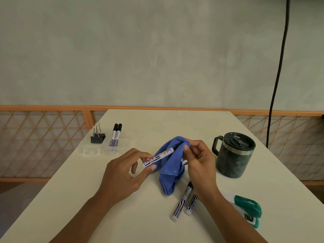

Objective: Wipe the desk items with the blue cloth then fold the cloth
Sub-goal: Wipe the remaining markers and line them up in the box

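Marker, left of mug, pinched in left hand, cap end wrapped in blue cloth clamped by right hand; wiping seemingly midway; two markers nearer than mug, stapler, folding outstanding

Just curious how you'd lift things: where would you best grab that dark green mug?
The mug stands upright, lid on, its handle sticking out on the left, toward the blue cloth, clear of other things. So probably grip the handle, coming from that left side, fingers curled through the loop.
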The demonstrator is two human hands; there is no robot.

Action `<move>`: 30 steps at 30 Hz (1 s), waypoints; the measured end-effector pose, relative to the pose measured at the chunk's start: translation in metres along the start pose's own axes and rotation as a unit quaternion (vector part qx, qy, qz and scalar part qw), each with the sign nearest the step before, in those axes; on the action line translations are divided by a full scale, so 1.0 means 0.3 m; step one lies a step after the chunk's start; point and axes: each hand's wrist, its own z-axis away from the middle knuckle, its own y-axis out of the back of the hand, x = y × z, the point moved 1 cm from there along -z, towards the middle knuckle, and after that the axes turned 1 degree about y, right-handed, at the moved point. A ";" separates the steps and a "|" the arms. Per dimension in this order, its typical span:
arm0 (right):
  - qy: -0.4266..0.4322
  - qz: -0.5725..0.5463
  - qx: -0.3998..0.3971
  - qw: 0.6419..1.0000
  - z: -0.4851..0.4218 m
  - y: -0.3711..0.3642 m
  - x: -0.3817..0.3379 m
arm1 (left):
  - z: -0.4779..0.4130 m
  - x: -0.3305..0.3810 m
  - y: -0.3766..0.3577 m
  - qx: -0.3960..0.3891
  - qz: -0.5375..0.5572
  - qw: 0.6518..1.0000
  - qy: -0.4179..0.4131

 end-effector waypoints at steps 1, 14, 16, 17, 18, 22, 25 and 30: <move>0.001 0.000 0.002 1.000 -0.002 0.001 0.001 | 0.001 0.004 -0.003 -0.004 0.001 1.000 0.008; -0.032 -0.035 -0.063 0.997 0.011 -0.018 -0.027 | -0.014 -0.012 -0.014 0.046 0.016 0.998 0.046; -0.027 -0.036 -0.070 0.997 0.015 -0.021 -0.029 | -0.014 -0.014 -0.005 0.049 0.010 0.998 0.038; -0.024 -0.034 -0.065 0.997 0.015 -0.021 -0.030 | -0.013 -0.014 -0.001 0.050 0.010 0.998 0.034; -0.020 -0.029 -0.055 0.998 0.014 -0.019 -0.028 | -0.011 -0.013 0.001 0.049 0.010 0.998 0.029; -0.004 0.033 -0.031 0.999 -0.002 -0.004 -0.007 | -0.008 -0.005 0.007 0.043 0.011 0.999 0.014; -0.001 0.054 -0.028 0.998 -0.011 -0.002 -0.004 | -0.010 0.002 0.007 0.050 0.007 0.999 0.005; -0.013 0.019 -0.045 0.999 -0.001 -0.010 -0.011 | -0.011 -0.006 0.011 0.062 -0.003 0.998 -0.003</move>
